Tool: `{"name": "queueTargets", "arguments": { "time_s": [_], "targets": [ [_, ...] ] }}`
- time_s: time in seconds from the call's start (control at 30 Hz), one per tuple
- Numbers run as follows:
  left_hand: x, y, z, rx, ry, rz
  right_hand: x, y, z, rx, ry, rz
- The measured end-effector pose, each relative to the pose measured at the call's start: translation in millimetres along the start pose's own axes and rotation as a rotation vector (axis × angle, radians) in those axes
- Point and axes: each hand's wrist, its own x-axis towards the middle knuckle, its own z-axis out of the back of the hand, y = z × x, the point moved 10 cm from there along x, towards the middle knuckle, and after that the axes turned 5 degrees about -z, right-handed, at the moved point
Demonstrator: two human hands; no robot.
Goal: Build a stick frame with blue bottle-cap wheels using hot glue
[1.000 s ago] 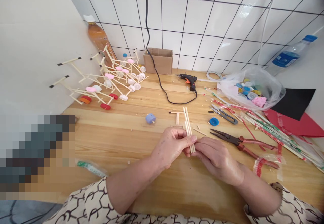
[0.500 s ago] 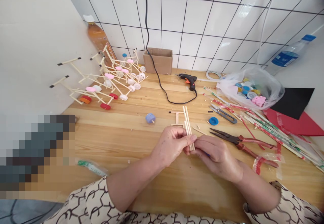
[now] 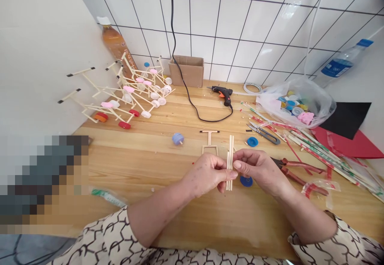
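Observation:
My left hand and my right hand both pinch a small bundle of thin wooden sticks, held upright just above the wooden table. A blue bottle cap lies on the table under my right hand. Just beyond the sticks lies a small glued stick frame. Another blue cap sits behind my right hand.
Stick-and-cap models pile at the back left by an orange drink bottle. A glue gun with its black cord, a cardboard box, scissors, red pliers, wrapped chopsticks, a bag of caps and a cap on a stick surround my hands.
The stick bundle has been lifted and turned upright, away from the frame. My right hand has risen, uncovering a blue cap on the table beneath it.

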Motion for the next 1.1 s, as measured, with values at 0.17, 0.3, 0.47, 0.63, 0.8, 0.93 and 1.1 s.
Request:
{"name": "queueTargets", "arguments": {
  "time_s": [0.17,0.3,0.47,0.63,0.8,0.93,1.1],
  "targets": [
    [-2.2,3.4,-7.4,0.094,0.053,0.053,1.6,-5.2,-6.4,0.071,0.029,-0.05],
    [-2.7,4.9,-11.0,0.123,0.088,0.062,1.1,-8.9,-6.7,0.042,0.052,-0.077],
    [-2.0,8.6,-12.8,0.146,0.12,0.059,0.6,-14.0,-6.4,0.013,0.07,-0.108],
    [-3.5,8.5,-13.2,0.186,0.122,0.086,-0.3,-7.6,-8.4,-0.015,0.068,-0.077],
    [-3.5,7.6,-11.9,0.2,0.097,0.09,-1.6,-0.3,-7.9,-0.013,0.05,-0.021],
    [-2.4,6.4,-10.3,0.213,0.078,0.057,-2.7,-0.5,-4.4,-0.025,0.019,-0.003],
    [-2.5,5.0,-7.3,0.244,0.038,0.037,-2.7,1.6,-1.3,-0.032,-0.012,0.025]
  ]
}}
